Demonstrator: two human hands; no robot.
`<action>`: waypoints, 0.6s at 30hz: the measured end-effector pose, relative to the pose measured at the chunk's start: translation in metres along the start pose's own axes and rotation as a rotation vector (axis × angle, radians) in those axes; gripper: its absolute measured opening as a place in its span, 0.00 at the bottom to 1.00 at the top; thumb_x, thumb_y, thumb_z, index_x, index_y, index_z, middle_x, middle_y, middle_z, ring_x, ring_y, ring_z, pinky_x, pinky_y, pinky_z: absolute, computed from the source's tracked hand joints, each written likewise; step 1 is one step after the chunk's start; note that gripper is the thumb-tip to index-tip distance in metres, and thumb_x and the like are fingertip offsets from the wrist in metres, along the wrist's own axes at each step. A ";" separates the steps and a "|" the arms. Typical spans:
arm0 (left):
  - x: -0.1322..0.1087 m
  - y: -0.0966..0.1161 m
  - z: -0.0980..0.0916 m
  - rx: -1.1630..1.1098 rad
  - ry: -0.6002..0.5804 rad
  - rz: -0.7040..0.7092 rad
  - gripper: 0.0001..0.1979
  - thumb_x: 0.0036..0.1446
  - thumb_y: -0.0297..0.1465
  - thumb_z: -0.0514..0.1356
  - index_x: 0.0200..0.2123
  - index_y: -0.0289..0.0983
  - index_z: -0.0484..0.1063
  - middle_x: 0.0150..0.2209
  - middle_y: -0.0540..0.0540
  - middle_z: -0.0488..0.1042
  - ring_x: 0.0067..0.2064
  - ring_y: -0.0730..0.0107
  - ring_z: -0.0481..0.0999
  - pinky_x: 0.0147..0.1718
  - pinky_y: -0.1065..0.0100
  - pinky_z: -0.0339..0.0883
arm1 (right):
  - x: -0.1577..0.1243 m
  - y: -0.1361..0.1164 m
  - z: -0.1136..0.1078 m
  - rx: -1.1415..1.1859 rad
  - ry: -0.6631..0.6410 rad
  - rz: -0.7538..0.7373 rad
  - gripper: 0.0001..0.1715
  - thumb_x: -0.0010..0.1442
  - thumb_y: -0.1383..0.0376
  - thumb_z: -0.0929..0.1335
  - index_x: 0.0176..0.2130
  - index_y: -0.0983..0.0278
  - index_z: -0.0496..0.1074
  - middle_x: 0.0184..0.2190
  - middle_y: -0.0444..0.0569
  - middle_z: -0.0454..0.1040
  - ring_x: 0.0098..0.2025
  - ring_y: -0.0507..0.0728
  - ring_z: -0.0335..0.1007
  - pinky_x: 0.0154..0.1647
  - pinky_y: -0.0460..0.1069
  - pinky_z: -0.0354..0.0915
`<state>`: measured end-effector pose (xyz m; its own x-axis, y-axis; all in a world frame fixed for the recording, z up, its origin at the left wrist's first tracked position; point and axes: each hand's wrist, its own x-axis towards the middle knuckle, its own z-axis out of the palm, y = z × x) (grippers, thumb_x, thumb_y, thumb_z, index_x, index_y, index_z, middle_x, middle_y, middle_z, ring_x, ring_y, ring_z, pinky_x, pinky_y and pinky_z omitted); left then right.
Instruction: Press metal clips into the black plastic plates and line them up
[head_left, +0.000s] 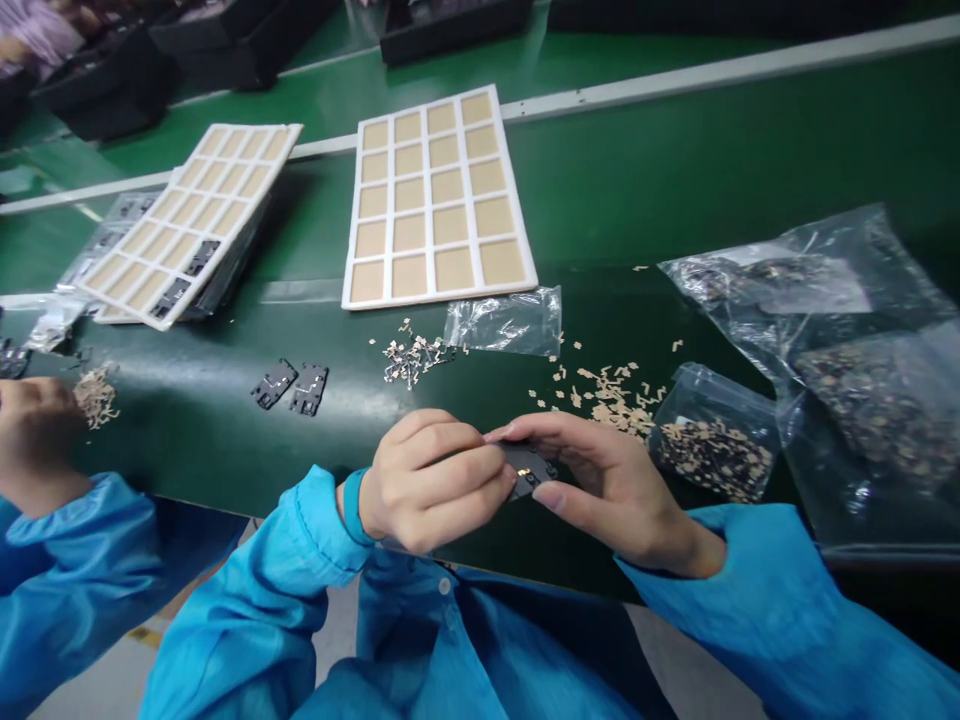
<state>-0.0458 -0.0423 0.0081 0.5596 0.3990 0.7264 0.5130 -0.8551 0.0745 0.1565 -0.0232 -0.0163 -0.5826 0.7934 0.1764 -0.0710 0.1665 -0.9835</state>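
Pinched between left hand (427, 482) and right hand (619, 475): small black part (529, 470). Grip closed, clamped from both sides. Loose tan pieces (611, 400) just beyond, beside plastic bag (712, 432).

White gridded tray (441, 290) laid flat, second tray (255, 126) propped tilted | loose tan pieces (611, 398), seemingly pads, scattered on green surface (225, 450) | filled plastic bags (874, 390) heaped at right

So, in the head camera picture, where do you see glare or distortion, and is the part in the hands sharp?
Head view: glare shines on the crinkled clear plastic bag; the white-framed beige grid tray at upper left looks stretched by wide-angle distortion; the small black part between the fingers looks slightly soft, its fine detail hard to read.
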 end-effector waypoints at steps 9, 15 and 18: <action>-0.002 -0.002 0.002 -0.024 0.064 -0.062 0.09 0.64 0.30 0.54 0.37 0.32 0.73 0.34 0.42 0.79 0.39 0.66 0.77 0.38 0.64 0.76 | -0.005 -0.001 -0.003 -0.203 0.062 -0.157 0.21 0.57 0.65 0.71 0.51 0.55 0.70 0.46 0.47 0.78 0.46 0.58 0.76 0.47 0.51 0.72; -0.007 -0.004 0.004 0.014 0.127 -0.013 0.05 0.60 0.29 0.58 0.37 0.33 0.72 0.33 0.43 0.78 0.38 0.67 0.77 0.37 0.65 0.77 | -0.006 -0.003 -0.003 -0.222 0.091 -0.182 0.23 0.56 0.67 0.71 0.52 0.55 0.69 0.47 0.48 0.78 0.47 0.59 0.76 0.49 0.54 0.73; -0.005 -0.002 0.000 0.028 0.061 -0.016 0.05 0.60 0.27 0.57 0.35 0.33 0.73 0.33 0.45 0.79 0.38 0.68 0.77 0.38 0.65 0.77 | -0.006 -0.004 -0.003 -0.247 0.090 -0.204 0.25 0.55 0.68 0.71 0.52 0.55 0.69 0.47 0.48 0.77 0.47 0.60 0.76 0.49 0.54 0.73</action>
<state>-0.0491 -0.0423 0.0042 0.5111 0.3910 0.7654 0.5402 -0.8388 0.0678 0.1628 -0.0271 -0.0137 -0.5023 0.7754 0.3827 0.0253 0.4556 -0.8898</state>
